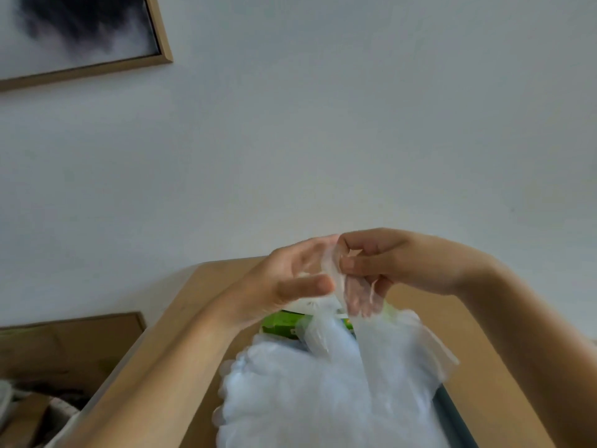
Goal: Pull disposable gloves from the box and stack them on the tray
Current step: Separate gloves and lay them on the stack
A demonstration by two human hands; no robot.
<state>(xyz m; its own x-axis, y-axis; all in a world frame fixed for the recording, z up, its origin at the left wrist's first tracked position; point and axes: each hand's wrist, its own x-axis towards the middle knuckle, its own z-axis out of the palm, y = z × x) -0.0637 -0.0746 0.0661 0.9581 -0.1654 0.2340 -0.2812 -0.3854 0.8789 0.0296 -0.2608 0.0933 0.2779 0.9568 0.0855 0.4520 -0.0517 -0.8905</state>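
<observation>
A thin clear disposable glove (397, 344) hangs in the air above the table, held up between both hands. My right hand (397, 263) pinches its top edge with closed fingers. My left hand (290, 282) meets it from the left, thumb and fingertips on the same edge. Below the hands lies the green glove box (282, 323), mostly hidden. In front of it a pile of clear gloves (307, 399) covers the dark tray (452, 412), of which only the right rim shows.
The wooden table (200, 305) stands against a white wall. A framed picture (80, 33) hangs at the top left. Cardboard boxes (64, 347) and clutter lie on the floor to the left of the table.
</observation>
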